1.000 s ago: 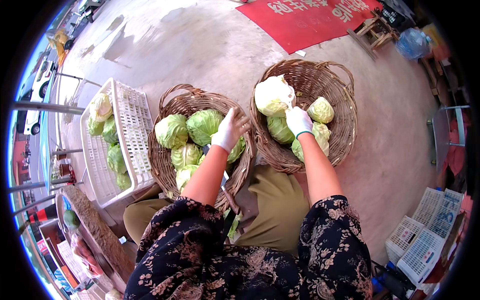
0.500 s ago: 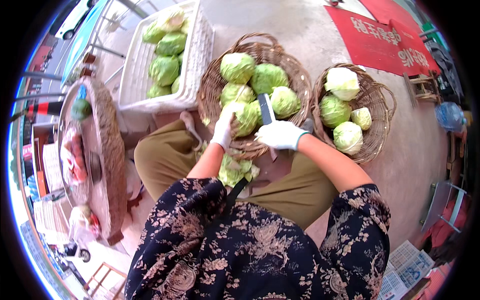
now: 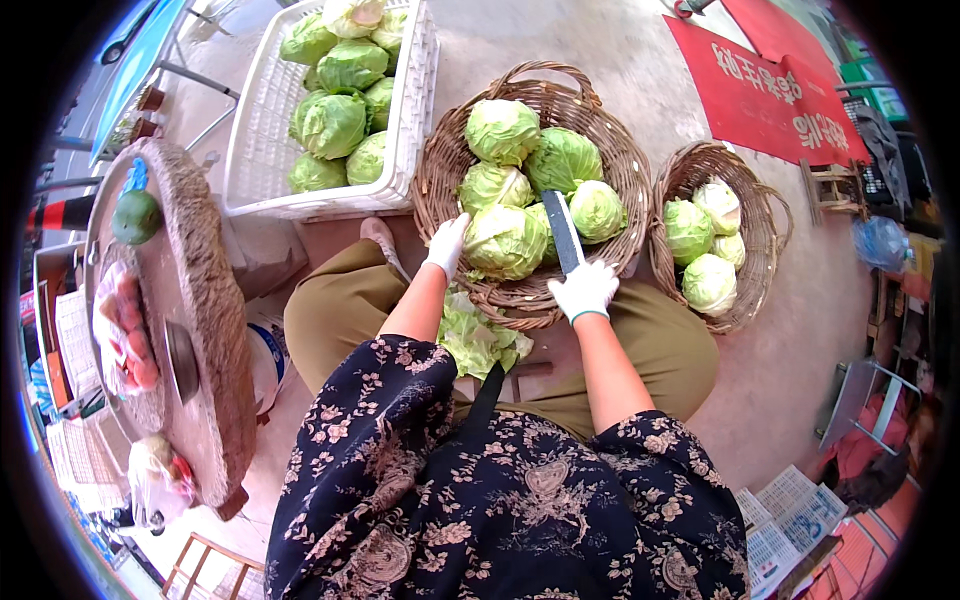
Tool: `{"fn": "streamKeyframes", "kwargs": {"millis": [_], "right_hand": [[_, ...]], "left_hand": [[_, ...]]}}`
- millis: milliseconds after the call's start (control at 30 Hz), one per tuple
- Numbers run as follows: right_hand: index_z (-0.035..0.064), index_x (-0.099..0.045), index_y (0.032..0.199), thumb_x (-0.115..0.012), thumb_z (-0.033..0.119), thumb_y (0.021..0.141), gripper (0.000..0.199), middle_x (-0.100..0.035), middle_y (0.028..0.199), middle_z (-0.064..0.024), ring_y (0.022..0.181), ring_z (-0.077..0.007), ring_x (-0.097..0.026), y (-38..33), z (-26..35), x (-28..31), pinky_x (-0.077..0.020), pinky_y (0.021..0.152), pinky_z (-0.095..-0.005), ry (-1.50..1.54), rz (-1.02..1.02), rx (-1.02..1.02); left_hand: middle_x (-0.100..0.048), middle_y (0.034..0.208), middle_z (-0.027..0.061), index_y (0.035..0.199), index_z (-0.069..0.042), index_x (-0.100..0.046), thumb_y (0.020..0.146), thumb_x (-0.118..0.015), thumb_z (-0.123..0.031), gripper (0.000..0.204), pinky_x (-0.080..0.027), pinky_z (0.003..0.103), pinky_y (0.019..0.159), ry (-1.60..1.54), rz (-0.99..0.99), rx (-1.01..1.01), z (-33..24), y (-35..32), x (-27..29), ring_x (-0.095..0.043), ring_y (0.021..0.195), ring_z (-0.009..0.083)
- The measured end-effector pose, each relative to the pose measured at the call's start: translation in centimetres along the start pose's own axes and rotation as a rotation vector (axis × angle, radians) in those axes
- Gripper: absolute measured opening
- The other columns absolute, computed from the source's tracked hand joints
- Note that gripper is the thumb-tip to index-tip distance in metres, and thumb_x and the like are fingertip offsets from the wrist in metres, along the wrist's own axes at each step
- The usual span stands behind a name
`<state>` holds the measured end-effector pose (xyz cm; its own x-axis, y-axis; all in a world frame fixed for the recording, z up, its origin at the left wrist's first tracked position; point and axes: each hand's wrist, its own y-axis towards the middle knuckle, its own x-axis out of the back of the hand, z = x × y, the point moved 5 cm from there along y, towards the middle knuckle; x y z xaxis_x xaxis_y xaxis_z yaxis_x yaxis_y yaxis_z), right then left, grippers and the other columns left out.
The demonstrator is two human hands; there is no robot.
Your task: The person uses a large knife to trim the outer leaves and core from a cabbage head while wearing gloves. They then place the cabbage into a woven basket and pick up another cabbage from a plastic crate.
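Note:
My left hand [image 3: 448, 245], in a white glove, is at the left rim of a round wicker basket [image 3: 432, 170]. Its fingers are stretched out beside the nearest cabbage [image 3: 503, 242]. Across the cabbages lies a knife-like tool with a long dark blade [image 3: 563, 232], tilted with its far end among the heads. My right hand [image 3: 585, 288], also gloved, is over its near end with fingers spread, at the basket's near rim. The handle is hidden under this hand. Several green cabbages fill the basket. Loose cabbage leaves [image 3: 478, 335] lie below, between my legs.
A white plastic crate [image 3: 240, 185] of cabbages stands far left. To the right is a smaller wicker basket [image 3: 765, 270] with several cabbages. A stone-like slab table [image 3: 215, 340] holds a green round fruit and bagged produce. Newspapers [image 3: 795, 520] lie at lower right.
My left hand has shifted from the near cabbage to the basket's left rim. My right hand has drawn back toward me and its fingers have spread, uncovering more blade. The view has shifted.

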<state>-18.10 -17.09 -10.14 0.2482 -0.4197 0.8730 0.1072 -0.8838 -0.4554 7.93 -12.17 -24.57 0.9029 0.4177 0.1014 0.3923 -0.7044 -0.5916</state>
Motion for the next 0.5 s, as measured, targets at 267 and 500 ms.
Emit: {"fn": "streamKeyframes", "kwargs": {"millis": [267, 500], "right_hand": [[0.0011, -0.065, 0.085, -0.058, 0.035, 0.079, 0.035, -0.065, 0.085, -0.0221, 0.081, -0.0394, -0.063, 1.9, -2.9, -2.4, -0.0499, 0.076, -0.0472, 0.673, 0.063, -0.115], [0.0019, -0.06, 0.087, -0.061, 0.038, 0.083, 0.036, -0.063, 0.085, -0.0215, 0.083, -0.0383, -0.06, 8.5, 2.4, -5.1, -0.0461, 0.076, -0.0451, 0.962, -0.119, -0.045]], "left_hand": [[-0.06, 0.119, 0.0167, 0.122, 0.006, -0.055, 0.093, -0.042, -0.05, 0.065, -0.04, 0.035, 0.093, -0.186, 0.041, 0.27, 2.9, 1.9, -2.7, -0.056, 0.107, 0.0241], [-0.06, 0.117, 0.0256, 0.12, 0.009, -0.056, 0.092, -0.036, -0.056, 0.073, -0.04, 0.038, 0.095, 0.079, 0.103, 0.252, 4.4, 4.5, -3.6, -0.057, 0.111, 0.0351]]}}
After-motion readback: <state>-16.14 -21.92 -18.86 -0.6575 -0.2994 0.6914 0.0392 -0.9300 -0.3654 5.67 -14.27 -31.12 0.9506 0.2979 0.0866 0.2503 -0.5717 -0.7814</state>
